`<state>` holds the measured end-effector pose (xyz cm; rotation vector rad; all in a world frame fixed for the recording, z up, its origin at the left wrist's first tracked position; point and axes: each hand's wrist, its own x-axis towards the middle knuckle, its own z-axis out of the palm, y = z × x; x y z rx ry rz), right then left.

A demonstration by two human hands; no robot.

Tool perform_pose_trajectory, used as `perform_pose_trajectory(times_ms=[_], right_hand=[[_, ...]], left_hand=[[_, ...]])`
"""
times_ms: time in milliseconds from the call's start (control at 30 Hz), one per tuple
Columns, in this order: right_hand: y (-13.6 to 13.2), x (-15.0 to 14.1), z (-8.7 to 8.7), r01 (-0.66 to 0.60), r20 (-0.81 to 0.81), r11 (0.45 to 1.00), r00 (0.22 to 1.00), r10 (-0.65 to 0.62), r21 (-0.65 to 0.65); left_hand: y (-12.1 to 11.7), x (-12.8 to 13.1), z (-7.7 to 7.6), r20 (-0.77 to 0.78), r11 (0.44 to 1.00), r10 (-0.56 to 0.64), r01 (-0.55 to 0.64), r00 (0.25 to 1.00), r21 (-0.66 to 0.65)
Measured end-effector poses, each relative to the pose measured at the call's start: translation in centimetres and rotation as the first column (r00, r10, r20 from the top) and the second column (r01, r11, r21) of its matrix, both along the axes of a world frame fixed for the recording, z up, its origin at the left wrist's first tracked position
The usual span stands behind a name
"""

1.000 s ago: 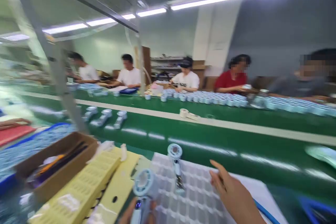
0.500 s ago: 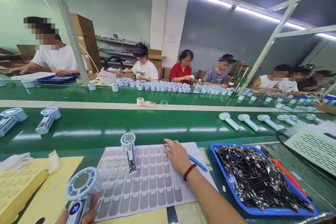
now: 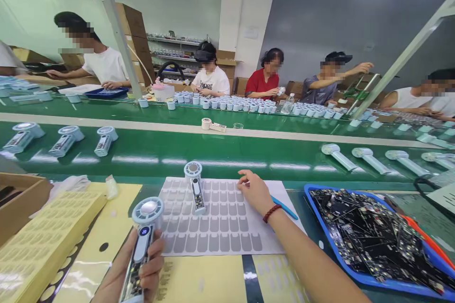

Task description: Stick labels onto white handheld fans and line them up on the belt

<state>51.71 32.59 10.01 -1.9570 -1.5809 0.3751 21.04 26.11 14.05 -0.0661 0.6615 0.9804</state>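
Note:
My left hand (image 3: pixel 152 255) is wrapped round the handle of a light blue handheld fan (image 3: pixel 140 251). The fan's round head points up, a small lit display reads 20, and circuit parts show along the open handle. My right hand (image 3: pixel 254 191), with a dark red beaded bracelet, is at the upper right of a white sheet of grey stickers (image 3: pixel 209 242). Its thumb and index finger are bent together over the stickers; whatever may be between them is too small to make out. A second handheld fan (image 3: pixel 196 189) lies on the sheet. Blue-handled tweezers (image 3: pixel 284 207) lie partly under my right wrist.
A blue tray (image 3: pixel 329 251) of black circuit boards stands at right, with a red-orange tool (image 3: pixel 426 236) on its far side. Yellow sticker sheets (image 3: pixel 67 232) are stacked at left. Several fans lie along the green conveyor belt (image 3: pixel 227 149). Co-workers sit across it.
My view has swung, and objects appear shifted. My left hand has raised the fan and shows more of its handle. My right fingers, stretched out before, are now bent together over the stickers.

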Motion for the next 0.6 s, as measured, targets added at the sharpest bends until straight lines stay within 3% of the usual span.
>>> perform_pose_trajectory(times_ms=[233, 333, 433, 467, 533, 600], right_hand=[[-0.4, -0.6, 0.6, 0.098, -0.128, 0.995, 0.987, -0.093, 0.034], [-1.7, -2.5, 2.5, 0.086, -0.237, 0.992, 0.969, -0.061, 0.097], [-4.5, -6.2, 5.0, -0.022, -0.387, 0.991, 0.919, 0.072, 0.132], [-5.7, -7.7, 5.8, -0.081, -0.463, 0.989, 0.877, 0.13, 0.125], [-8.0, -10.6, 6.9, -0.219, -0.735, 0.97, 0.641, 0.221, 0.101], [-9.7, -13.0, 7.3, -0.292, -0.858, 0.954, 0.471, 0.205, 0.068]], left_hand=[[0.1, 1.1, 1.5, -0.04, 0.99, 0.112, -0.114, 0.993, -0.081], [0.2, 1.5, 2.1, -0.035, 0.986, 0.128, -0.131, 0.991, -0.104], [0.3, 2.1, 3.0, -0.097, 0.98, 0.155, -0.166, 0.983, -0.111], [0.3, 2.4, 3.2, -0.117, 0.976, 0.17, -0.183, 0.978, -0.116], [0.2, 2.9, 3.6, -0.148, 0.968, 0.199, -0.218, 0.969, -0.126], [0.0, 3.4, 3.7, -0.164, 0.963, 0.218, -0.239, 0.962, -0.123]])
